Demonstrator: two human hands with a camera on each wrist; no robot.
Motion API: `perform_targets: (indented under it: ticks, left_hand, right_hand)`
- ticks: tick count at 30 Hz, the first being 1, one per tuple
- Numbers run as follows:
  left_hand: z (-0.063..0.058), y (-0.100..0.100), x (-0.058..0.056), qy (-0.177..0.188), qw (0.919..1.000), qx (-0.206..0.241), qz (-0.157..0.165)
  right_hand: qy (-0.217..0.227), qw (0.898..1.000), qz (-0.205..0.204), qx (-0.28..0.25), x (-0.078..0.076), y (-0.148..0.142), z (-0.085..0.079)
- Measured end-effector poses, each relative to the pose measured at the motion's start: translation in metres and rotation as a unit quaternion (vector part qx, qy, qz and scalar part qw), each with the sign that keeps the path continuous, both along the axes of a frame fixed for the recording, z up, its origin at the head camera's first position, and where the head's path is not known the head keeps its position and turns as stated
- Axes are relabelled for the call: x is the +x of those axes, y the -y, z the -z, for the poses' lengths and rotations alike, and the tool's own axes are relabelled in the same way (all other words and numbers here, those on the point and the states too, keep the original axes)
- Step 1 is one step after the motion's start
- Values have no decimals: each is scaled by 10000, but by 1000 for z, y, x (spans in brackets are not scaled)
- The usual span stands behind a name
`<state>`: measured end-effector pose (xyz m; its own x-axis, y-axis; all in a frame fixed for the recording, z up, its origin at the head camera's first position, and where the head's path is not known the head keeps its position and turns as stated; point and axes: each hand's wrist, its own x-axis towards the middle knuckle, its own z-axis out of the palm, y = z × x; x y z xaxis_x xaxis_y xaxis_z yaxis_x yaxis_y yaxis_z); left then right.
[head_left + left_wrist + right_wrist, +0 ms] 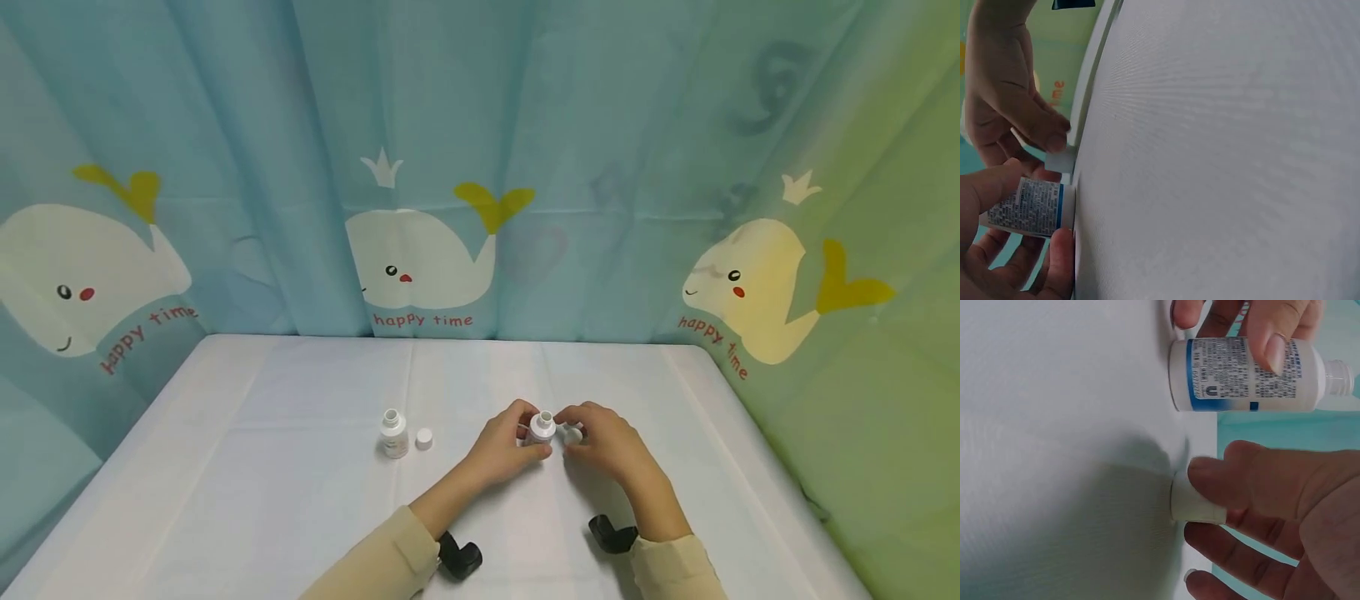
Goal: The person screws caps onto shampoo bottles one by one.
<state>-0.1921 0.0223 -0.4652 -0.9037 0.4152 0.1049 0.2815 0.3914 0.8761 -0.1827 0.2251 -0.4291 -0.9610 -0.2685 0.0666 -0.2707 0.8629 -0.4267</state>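
Note:
Near the middle of the table, my left hand point(497, 442) grips an uncapped white bottle point(542, 428) around its body. The bottle stands upright, its clear threaded neck bare at the top. In the right wrist view its label point(1225, 369) shows dense dark print and a blue band near the base. Just to the right, my right hand point(611, 443) pinches a white screw cap point(1196, 500) between thumb and fingers. That cap sits at the tabletop, a short gap away from the bottle. In the left wrist view the cap point(1060, 160) is partly hidden by the fingers.
A second uncapped white bottle point(394, 437) stands to the left, with its own white cap point(424, 439) beside it. White cloth covers the table point(300, 500). A blue-green curtain point(600, 167) with whale prints hangs behind. Black devices point(460, 557) are at both wrists.

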Motion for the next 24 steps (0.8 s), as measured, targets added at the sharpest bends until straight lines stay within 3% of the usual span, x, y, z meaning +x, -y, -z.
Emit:
perform_targets:
  ticks: [9, 16, 20, 24]
  left_hand:
    - [-2, 6, 6, 1, 10000, 51, -53]
    - [-16, 24, 17, 87, 9987, 501, -85]
    - [-25, 38, 23, 118, 9963, 842, -84]
    - [-30, 56, 31, 250, 9951, 954, -96]
  right_hand:
    - [28, 9998, 129, 172, 1, 1, 0]
    - [-101, 9998, 157, 29, 3, 2, -7]
    - [-360, 9987, -112, -348, 5, 6, -12]
    - [-378, 9903, -547, -1223, 10, 16, -18]
